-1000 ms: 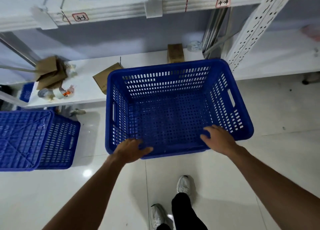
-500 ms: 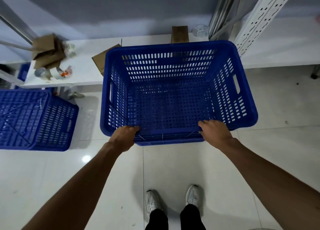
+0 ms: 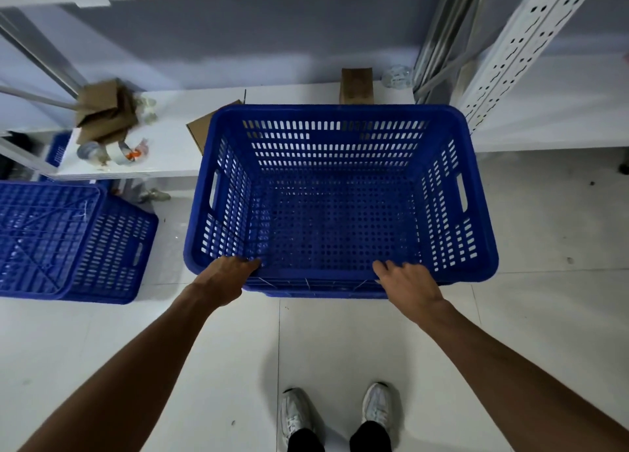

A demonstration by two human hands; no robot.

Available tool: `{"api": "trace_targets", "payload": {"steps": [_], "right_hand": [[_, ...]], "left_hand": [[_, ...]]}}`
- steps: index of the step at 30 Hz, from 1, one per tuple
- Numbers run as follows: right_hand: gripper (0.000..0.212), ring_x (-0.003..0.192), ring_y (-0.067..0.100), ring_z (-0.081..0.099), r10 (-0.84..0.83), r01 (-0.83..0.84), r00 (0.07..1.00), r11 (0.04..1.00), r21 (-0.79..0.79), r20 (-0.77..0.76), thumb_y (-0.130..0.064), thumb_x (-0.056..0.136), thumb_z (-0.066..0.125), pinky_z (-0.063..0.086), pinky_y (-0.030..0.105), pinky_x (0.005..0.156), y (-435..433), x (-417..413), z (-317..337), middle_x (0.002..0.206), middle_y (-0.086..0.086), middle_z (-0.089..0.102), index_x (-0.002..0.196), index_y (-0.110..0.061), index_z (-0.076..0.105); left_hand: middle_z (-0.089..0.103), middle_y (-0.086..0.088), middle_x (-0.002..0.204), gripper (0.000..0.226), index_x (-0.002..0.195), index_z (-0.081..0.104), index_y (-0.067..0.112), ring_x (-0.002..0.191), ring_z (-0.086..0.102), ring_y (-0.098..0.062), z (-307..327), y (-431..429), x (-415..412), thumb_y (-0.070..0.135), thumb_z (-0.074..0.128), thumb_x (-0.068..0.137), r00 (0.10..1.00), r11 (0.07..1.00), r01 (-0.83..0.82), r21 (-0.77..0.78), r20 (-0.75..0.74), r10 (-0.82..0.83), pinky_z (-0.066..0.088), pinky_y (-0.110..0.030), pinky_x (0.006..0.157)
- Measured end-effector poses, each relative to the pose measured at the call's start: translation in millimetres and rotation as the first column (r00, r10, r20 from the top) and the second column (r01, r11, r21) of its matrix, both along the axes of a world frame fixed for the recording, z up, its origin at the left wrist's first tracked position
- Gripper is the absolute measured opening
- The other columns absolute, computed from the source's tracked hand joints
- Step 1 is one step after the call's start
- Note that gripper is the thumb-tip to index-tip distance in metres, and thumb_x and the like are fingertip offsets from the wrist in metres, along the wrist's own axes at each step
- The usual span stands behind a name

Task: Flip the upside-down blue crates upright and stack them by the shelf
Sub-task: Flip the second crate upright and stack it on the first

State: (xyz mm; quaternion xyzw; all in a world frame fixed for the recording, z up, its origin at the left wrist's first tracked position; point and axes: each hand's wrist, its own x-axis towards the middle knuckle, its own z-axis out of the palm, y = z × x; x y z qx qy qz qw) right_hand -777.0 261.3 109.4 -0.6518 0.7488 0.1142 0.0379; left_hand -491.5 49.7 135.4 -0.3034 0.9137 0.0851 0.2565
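An upright blue crate (image 3: 340, 193) stands in front of the shelf, its open top facing me. Under its near edge the rim of another blue crate (image 3: 316, 290) shows, so it sits nested in that one. My left hand (image 3: 226, 276) grips the near rim at the left, fingers curled over the edge. On the right of the same rim my right hand (image 3: 406, 283) holds on with looser fingers. An upside-down blue crate (image 3: 68, 240) lies on the floor to the left, base up.
The low white shelf board (image 3: 177, 145) behind the crates carries torn cardboard (image 3: 105, 114), tape rolls (image 3: 119, 152) and a small brown box (image 3: 356, 85). A perforated white upright (image 3: 510, 50) rises at the right. My feet (image 3: 337, 414) stand on white floor tiles.
The upright crate has come down and nearer the shelf, settling onto the crate below. My hands stayed on its near rim, and the right hand's fingers have loosened.
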Motion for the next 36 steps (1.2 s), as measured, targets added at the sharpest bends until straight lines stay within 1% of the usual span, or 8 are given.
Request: {"api": "trace_targets", "payload": {"steps": [5, 9, 11, 17, 21, 29, 32, 36], "right_hand": [[0.045, 0.043, 0.027, 0.055, -0.049, 0.044, 0.997, 0.995, -0.086, -0.063, -0.017, 0.060, 0.092, 0.043, 0.032, 0.043, -3, 3, -12, 0.061, 0.010, 0.058, 0.093, -0.006, 0.063], [0.054, 0.051, 0.034, 0.060, -0.117, 0.113, 0.992, 0.991, -0.075, -0.052, -0.015, 0.054, 0.094, 0.052, 0.044, 0.053, -5, 8, -15, 0.067, 0.018, 0.060, 0.093, -0.003, 0.058], [0.053, 0.051, 0.033, 0.059, -0.119, 0.115, 0.991, 0.991, -0.061, -0.057, -0.015, 0.054, 0.094, 0.052, 0.044, 0.055, -6, 8, -16, 0.067, 0.016, 0.059, 0.091, -0.004, 0.058], [0.058, 0.052, 0.031, 0.057, -0.072, 0.063, 0.994, 0.992, -0.106, -0.083, -0.013, 0.058, 0.091, 0.050, 0.042, 0.056, -6, 5, -20, 0.072, 0.015, 0.058, 0.096, -0.006, 0.048], [0.066, 0.046, 0.029, 0.054, 0.023, -0.037, 0.994, 0.991, -0.127, -0.111, -0.016, 0.056, 0.092, 0.045, 0.037, 0.046, -12, -4, -18, 0.068, 0.016, 0.057, 0.099, -0.006, 0.043], [0.048, 0.042, 0.027, 0.055, 0.001, -0.022, 0.995, 0.980, -0.197, -0.104, -0.031, 0.059, 0.093, 0.041, 0.032, 0.041, -33, -1, -19, 0.061, 0.014, 0.058, 0.084, -0.003, 0.064], [0.050, 0.043, 0.029, 0.056, -0.007, -0.004, 0.999, 0.979, -0.204, -0.054, -0.032, 0.055, 0.095, 0.043, 0.033, 0.040, -32, 3, -19, 0.063, 0.014, 0.060, 0.084, -0.003, 0.065], [0.048, 0.035, 0.023, 0.050, 0.026, -0.029, 0.999, 0.983, -0.182, -0.018, -0.032, 0.050, 0.097, 0.027, 0.024, 0.034, -34, -2, -8, 0.057, 0.008, 0.056, 0.073, -0.005, 0.063]], "left_hand": [[0.060, -0.007, 0.134, 0.055, 0.145, 0.041, 0.020, 0.119, 0.061, -0.024, -3, 2, -3, 0.005, 0.052, 0.093, 0.999, 0.998, -0.042, -0.036, -0.022, 0.041, 0.050, -0.034, 0.099], [0.066, -0.001, 0.122, 0.029, 0.127, 0.052, 0.023, 0.111, 0.064, -0.022, -16, 25, -21, 0.030, 0.049, 0.099, 0.979, 0.999, -0.053, -0.004, -0.200, 0.051, 0.047, -0.043, 0.103], [0.069, 0.002, 0.112, 0.027, 0.118, 0.056, 0.024, 0.103, 0.067, -0.022, -22, 32, -31, 0.040, 0.044, 0.099, 0.967, 0.998, -0.050, -0.032, -0.253, 0.040, 0.049, -0.043, 0.098], [0.073, 0.002, 0.103, 0.024, 0.109, 0.062, 0.020, 0.086, 0.071, -0.020, -18, 38, -34, 0.037, 0.048, 0.100, 0.952, 0.993, -0.087, -0.085, -0.300, 0.057, 0.059, -0.036, 0.076], [0.070, 0.001, 0.105, 0.023, 0.113, 0.056, 0.019, 0.091, 0.069, -0.022, -25, 46, -25, 0.037, 0.046, 0.101, 0.944, 0.995, -0.084, -0.047, -0.324, 0.065, 0.058, -0.038, 0.079], [0.059, -0.005, 0.116, 0.025, 0.121, 0.046, 0.020, 0.108, 0.060, -0.025, -32, 29, -20, 0.036, 0.043, 0.102, 0.957, 0.992, -0.073, -0.104, -0.286, 0.041, 0.044, -0.045, 0.103], [0.059, -0.006, 0.117, 0.029, 0.123, 0.046, 0.019, 0.109, 0.060, -0.026, -31, 30, -17, 0.037, 0.043, 0.101, 0.963, 0.985, -0.112, -0.134, -0.259, 0.074, 0.044, -0.049, 0.103], [0.060, -0.005, 0.117, 0.031, 0.127, 0.045, 0.016, 0.105, 0.062, -0.024, -23, 30, -19, 0.020, 0.052, 0.097, 0.980, 0.991, -0.065, -0.120, -0.196, 0.041, 0.052, -0.042, 0.093]]}}
